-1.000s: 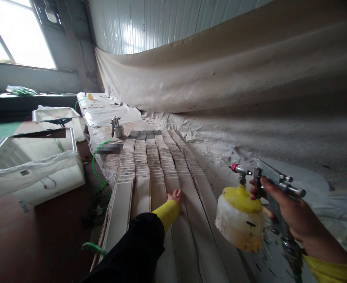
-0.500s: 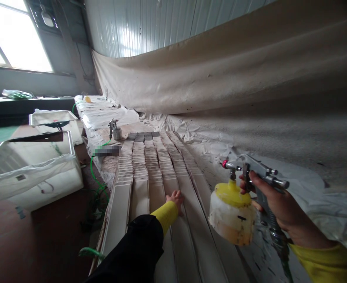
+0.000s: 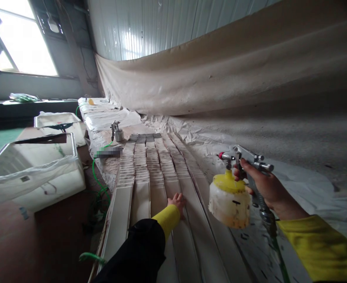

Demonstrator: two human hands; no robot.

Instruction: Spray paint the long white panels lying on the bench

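Note:
My left hand (image 3: 178, 203), in a yellow cuff and dark sleeve, rests with fingers spread on the long pale strips (image 3: 188, 236) lying in overlapping rows on the table. At the right, my right hand (image 3: 262, 186) is wrapped round the handle of a metal spray gun (image 3: 251, 161). Below the gun's front hangs its cup (image 3: 229, 202), with a yellow lid and orange-brown liquid low inside. A hose runs down from the handle. The gun is above the right side of the strips, its nozzle pointing left.
A second spray gun (image 3: 117, 133) stands beyond the strips, with a green hose (image 3: 94, 173) along the table's left edge. White tubs (image 3: 55, 184) stand at the left. A beige sheet (image 3: 235, 78) hangs along the wall at the right.
My right hand has moved left and slightly up with the spray gun. My left hand stays on the strips, a little lower in the view. The whole view has shifted slightly.

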